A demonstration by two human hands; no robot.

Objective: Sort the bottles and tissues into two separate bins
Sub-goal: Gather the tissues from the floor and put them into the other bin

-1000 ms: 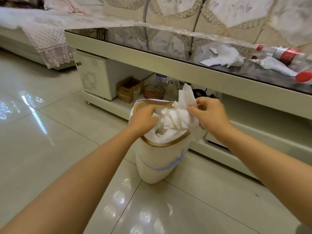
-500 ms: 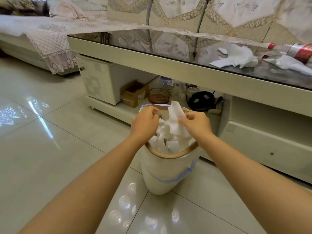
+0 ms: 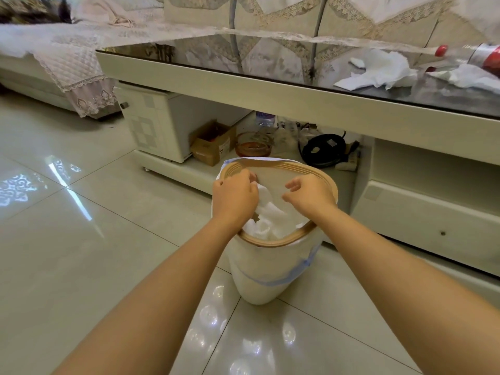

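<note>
A cream bin (image 3: 270,272) with a gold rim and a white liner stands on the floor in front of the glass-topped table (image 3: 270,101). White tissues (image 3: 267,220) lie crumpled inside it. My left hand (image 3: 234,197) is over the bin's left rim, fingers curled against the top of the tissues. My right hand (image 3: 311,194) hovers over the right rim, fingers loosely curled, holding nothing. On the table's far right lie more crumpled tissues (image 3: 378,70) and a clear bottle (image 3: 470,55) with a red cap and red label.
The table's lower shelf holds a cardboard box (image 3: 212,146), an amber glass bowl (image 3: 253,146) and a black coiled cable (image 3: 323,151). A drawer unit (image 3: 433,212) sits right of the bin. Glossy tiled floor spreads to the left; a covered sofa (image 3: 67,63) stands behind.
The tissue held up between both hands has gone down into the bin. My right hand has let go of it and both hands sit lower over the rim.
</note>
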